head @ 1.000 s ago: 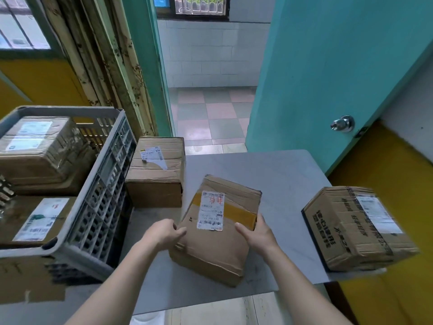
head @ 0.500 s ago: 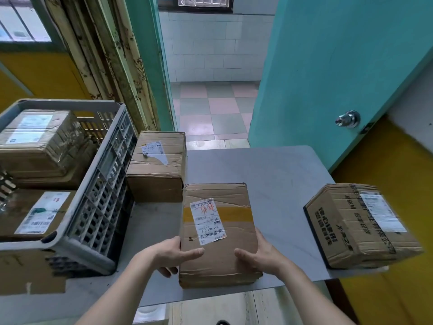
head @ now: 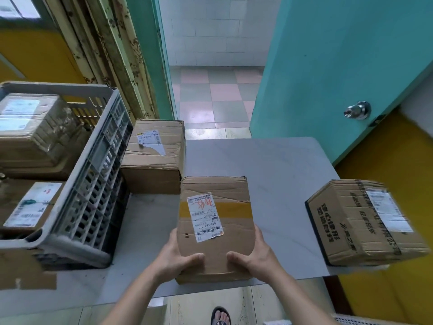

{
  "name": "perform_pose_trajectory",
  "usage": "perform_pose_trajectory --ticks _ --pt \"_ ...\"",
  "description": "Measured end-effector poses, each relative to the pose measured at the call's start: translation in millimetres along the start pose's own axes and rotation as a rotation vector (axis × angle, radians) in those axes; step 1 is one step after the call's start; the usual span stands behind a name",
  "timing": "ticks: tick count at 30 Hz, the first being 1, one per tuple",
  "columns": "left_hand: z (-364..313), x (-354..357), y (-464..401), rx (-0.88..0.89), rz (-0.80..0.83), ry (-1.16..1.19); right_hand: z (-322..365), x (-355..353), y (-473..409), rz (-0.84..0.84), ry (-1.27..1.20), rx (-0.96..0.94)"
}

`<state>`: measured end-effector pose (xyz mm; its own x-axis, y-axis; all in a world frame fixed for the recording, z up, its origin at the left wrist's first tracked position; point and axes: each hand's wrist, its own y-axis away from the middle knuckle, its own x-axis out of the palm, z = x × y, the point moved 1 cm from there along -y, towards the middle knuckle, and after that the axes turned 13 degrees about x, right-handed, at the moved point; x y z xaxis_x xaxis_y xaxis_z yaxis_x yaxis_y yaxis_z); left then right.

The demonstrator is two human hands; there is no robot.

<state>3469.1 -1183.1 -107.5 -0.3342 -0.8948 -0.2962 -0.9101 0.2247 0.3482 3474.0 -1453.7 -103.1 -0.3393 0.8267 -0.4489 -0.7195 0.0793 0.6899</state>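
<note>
A worn cardboard parcel [head: 220,240] with a white shipping label and a yellow tape band lies lengthwise at the near edge of the grey table [head: 269,165]. My left hand [head: 178,256] grips its near left corner, thumb on top. My right hand [head: 253,254] grips its near right corner the same way. The fingers of both hands are hidden down the parcel's sides.
A grey plastic crate [head: 93,188] holding several labelled parcels fills the left. A second box [head: 152,160] stands beside it, touching the held parcel's far corner. A printed carton [head: 365,221] sits at the table's right edge. Behind stand a teal door [head: 339,66] and an open doorway.
The parcel has been turned from a diagonal lie to straight and drawn toward the table's near edge. Both hands slid back to its near corners, thumbs now on top.
</note>
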Motion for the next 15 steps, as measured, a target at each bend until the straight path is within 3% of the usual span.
perform_pose_trajectory --ticks 7,15 --pt "-18.9 -3.4 -31.4 -0.059 -0.2 -0.114 31.6 -17.6 -16.4 -0.048 0.079 0.034" --pt "-14.6 0.2 -36.6 -0.074 -0.192 -0.176 33.5 -14.5 -27.5 -0.044 0.092 0.04"
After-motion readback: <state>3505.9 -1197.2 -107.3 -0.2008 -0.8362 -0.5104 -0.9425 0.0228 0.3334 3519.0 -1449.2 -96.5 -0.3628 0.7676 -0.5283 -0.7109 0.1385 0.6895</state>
